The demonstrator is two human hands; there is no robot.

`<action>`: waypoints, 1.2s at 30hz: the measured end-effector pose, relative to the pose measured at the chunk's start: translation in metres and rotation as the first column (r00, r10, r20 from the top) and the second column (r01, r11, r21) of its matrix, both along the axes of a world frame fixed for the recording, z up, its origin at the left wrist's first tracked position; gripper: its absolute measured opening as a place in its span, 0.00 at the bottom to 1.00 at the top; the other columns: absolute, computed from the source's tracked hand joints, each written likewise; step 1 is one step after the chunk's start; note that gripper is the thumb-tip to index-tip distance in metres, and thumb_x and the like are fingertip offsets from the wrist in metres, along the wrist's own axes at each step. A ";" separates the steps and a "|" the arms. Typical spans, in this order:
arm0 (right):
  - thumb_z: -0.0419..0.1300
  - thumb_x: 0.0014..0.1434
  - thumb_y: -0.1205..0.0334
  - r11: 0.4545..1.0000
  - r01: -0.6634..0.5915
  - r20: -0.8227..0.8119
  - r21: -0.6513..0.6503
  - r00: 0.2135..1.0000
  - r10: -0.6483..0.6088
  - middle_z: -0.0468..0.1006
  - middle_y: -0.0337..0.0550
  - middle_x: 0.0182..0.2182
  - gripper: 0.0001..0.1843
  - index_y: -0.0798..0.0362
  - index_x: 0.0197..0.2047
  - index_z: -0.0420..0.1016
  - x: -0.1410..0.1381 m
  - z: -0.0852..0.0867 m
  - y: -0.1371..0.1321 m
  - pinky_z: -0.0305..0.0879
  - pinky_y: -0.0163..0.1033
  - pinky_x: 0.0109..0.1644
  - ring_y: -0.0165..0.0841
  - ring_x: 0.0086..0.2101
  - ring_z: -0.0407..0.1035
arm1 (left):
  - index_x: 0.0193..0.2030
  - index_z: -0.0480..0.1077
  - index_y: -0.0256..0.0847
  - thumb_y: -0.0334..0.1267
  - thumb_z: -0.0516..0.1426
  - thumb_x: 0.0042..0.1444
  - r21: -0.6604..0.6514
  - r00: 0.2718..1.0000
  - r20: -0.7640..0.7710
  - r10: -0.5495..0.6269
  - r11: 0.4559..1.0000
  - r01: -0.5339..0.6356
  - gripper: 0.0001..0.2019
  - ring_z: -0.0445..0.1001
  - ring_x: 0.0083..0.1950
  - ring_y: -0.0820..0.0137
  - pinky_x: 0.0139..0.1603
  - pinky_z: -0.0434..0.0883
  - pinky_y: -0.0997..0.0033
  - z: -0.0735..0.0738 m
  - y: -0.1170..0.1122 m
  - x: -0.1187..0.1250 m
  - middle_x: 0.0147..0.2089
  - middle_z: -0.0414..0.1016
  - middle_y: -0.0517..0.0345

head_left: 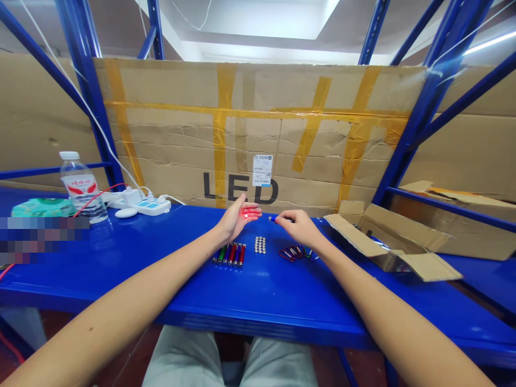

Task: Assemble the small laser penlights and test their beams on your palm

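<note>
Hands at work above a blue steel shelf (181, 293): the left hand (237, 219) lies open, fingers loosely spread, while the right hand (294, 226) pinches a slim dark pen light (274, 219), its long axis level across the shelf, tip aimed left, a red spot glowing on the left fingers. Before them, a row of coloured pen lights (229, 255), stacked button cells (260, 245) and linked carabiners (292, 252) lie in separate groups.

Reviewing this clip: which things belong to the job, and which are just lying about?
Job: left hand; right hand holding a small laser pointer; row of laser pointers; button cells; carabiner clips.
Lying about: water bottle; power strip; open cardboard box.
</note>
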State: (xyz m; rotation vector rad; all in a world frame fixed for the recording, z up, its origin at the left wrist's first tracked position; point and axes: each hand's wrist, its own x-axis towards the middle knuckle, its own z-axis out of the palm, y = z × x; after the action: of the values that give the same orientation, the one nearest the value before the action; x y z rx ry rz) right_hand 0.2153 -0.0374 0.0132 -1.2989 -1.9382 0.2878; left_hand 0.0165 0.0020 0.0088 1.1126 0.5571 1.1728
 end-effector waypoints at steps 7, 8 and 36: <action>0.53 0.59 0.55 1.000 -0.005 0.020 0.000 1.000 0.005 0.77 0.42 0.24 0.19 0.58 0.28 0.79 0.001 -0.001 0.001 0.57 0.37 0.34 0.33 0.29 0.67 | 0.39 0.74 0.31 0.52 0.49 0.64 0.107 0.996 -0.084 0.013 0.994 -0.004 0.24 0.78 0.43 0.64 0.50 0.71 0.63 -0.006 0.006 -0.001 0.40 0.79 0.42; 0.53 0.59 0.55 1.000 -0.025 0.018 -0.001 1.000 0.025 0.77 0.42 0.25 0.19 0.58 0.29 0.79 0.002 -0.003 0.002 0.58 0.37 0.35 0.33 0.29 0.67 | 0.40 0.74 0.32 0.49 0.52 0.63 0.151 0.991 -0.132 0.032 0.988 -0.012 0.20 0.78 0.42 0.65 0.49 0.71 0.64 -0.006 0.007 -0.001 0.40 0.79 0.43; 0.60 0.56 0.69 0.991 -0.046 0.298 -0.124 0.951 0.081 0.80 0.48 0.39 0.07 0.56 0.38 0.78 -0.008 -0.036 0.035 0.65 0.36 0.42 0.35 0.38 0.72 | 0.26 0.76 0.38 0.29 0.61 0.42 0.567 0.458 -0.783 0.421 0.786 0.247 0.03 0.74 0.32 0.68 0.35 0.67 0.71 -0.025 0.040 -0.011 0.28 0.78 0.57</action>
State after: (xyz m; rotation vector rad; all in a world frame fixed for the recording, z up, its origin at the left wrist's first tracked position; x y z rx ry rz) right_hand 0.2070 -0.0021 -0.0231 -1.4242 -2.2536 0.2466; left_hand 0.0057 0.0419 -0.0165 2.3817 1.0983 0.7537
